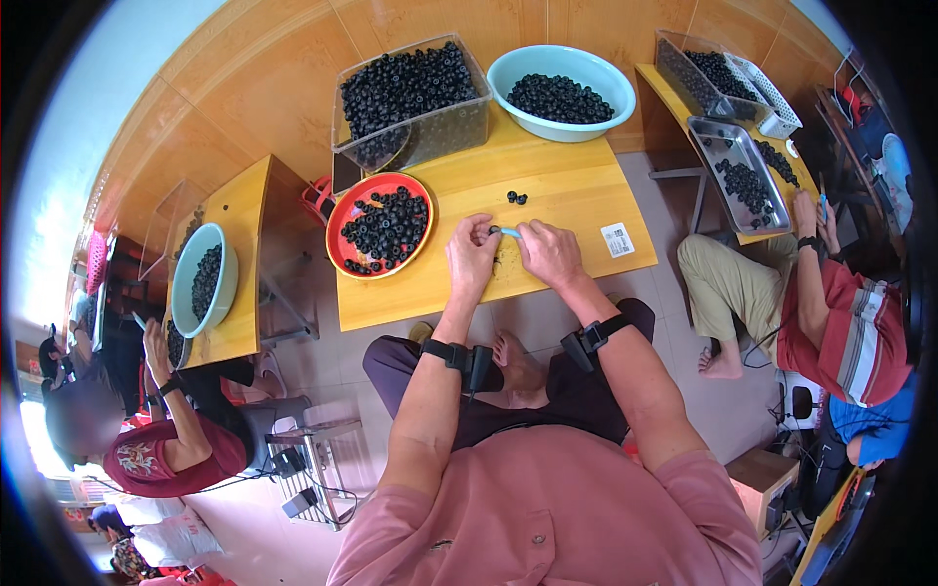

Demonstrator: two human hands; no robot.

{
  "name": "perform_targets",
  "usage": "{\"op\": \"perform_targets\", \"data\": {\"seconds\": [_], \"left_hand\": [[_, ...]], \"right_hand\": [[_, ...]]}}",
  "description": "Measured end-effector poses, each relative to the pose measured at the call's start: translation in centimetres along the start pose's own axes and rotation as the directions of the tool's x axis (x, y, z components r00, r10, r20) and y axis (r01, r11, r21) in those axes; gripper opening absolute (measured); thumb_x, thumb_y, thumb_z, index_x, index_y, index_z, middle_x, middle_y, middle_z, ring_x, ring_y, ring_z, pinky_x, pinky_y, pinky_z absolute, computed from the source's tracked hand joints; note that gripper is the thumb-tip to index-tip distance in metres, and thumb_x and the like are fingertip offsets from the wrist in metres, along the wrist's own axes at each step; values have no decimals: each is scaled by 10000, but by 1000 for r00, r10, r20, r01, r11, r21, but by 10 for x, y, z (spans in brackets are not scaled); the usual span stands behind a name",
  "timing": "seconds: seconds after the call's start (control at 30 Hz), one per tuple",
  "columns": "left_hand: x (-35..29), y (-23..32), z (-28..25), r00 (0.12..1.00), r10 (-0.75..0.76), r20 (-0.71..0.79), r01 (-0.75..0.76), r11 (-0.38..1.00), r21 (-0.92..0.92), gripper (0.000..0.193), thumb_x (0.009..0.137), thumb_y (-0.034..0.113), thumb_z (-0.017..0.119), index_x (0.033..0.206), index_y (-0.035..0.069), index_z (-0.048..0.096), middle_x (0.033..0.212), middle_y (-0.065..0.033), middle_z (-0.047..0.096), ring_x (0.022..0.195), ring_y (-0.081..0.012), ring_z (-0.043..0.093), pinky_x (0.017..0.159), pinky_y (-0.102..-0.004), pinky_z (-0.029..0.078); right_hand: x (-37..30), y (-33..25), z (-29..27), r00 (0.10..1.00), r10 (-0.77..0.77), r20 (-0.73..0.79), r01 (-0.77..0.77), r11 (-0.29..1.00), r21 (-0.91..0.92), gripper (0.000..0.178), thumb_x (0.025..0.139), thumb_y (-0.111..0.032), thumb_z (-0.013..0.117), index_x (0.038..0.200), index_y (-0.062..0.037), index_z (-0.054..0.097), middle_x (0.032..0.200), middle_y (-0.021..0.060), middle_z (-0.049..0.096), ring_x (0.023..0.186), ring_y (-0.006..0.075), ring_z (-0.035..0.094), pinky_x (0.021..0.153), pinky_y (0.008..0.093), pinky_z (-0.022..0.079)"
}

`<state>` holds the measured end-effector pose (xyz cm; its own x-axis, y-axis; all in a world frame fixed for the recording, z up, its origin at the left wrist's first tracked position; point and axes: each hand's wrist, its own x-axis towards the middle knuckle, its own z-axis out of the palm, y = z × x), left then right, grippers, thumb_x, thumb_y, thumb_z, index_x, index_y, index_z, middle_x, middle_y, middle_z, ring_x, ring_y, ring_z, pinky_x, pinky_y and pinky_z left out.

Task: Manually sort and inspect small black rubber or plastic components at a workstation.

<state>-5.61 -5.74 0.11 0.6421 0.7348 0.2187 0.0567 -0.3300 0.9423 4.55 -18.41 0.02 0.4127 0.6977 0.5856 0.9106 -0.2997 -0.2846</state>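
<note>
Above the wooden table my left hand pinches a small round black piece between thumb and fingers. My right hand is closed on a slim tool with a light blue handle; its tip meets the black piece, and its working end is too small to make out. A few loose black round pieces lie just beyond my hands, and dark crumbs are scattered below them. Left of my left hand sits a red dish with a yellow edge, holding many such pieces.
At the table's back stand a clear plastic bin and a light blue basin, both with black pieces. A white label lies at the right. Co-workers sit left and right at tables with a blue basin and a metal tray.
</note>
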Motion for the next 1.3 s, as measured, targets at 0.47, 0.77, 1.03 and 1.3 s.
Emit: {"op": "perform_targets", "data": {"seconds": [0.47, 0.77, 1.03, 1.3], "left_hand": [[0, -4, -2, 1000, -15, -22, 15, 1000, 15, 239, 815, 44, 773, 1039, -6, 704, 879, -78, 692, 750, -131, 655, 738, -270, 550], [0, -3, -2, 997, 64, -41, -63, 997, 33, 196, 821, 49, 758, 1012, 24, 725, 878, -93, 659, 737, -166, 649, 710, -301, 539], [-1, -3, -3, 997, 77, -26, -76, 995, 66, 175, 820, 44, 755, 988, 22, 714, 871, -91, 646, 737, -167, 644, 710, -303, 537], [-2, 0, 0, 997, -64, -41, 60, 993, -104, 145, 831, 34, 761, 956, -5, 699, 866, -79, 694, 762, -136, 675, 720, -279, 552]], "right_hand": [[-2, 4, 6, 997, 76, -34, -79, 994, -80, 111, 871, -160, 649, 850, -69, 589, 736, 98, 604, 667, 298, 669, 561, 439, 537], [-1, 3, 4, 998, 59, -37, -61, 997, -54, 112, 870, -154, 645, 844, -70, 574, 727, 105, 593, 664, 306, 663, 554, 450, 529], [-1, 2, 3, 996, 73, -47, -75, 996, -38, 100, 866, -142, 648, 849, -70, 581, 733, 107, 597, 678, 310, 666, 574, 447, 534], [-1, 2, 3, 997, 76, -31, -78, 996, -39, 107, 865, -150, 658, 857, -69, 588, 738, 102, 603, 691, 301, 670, 579, 442, 536]]}}
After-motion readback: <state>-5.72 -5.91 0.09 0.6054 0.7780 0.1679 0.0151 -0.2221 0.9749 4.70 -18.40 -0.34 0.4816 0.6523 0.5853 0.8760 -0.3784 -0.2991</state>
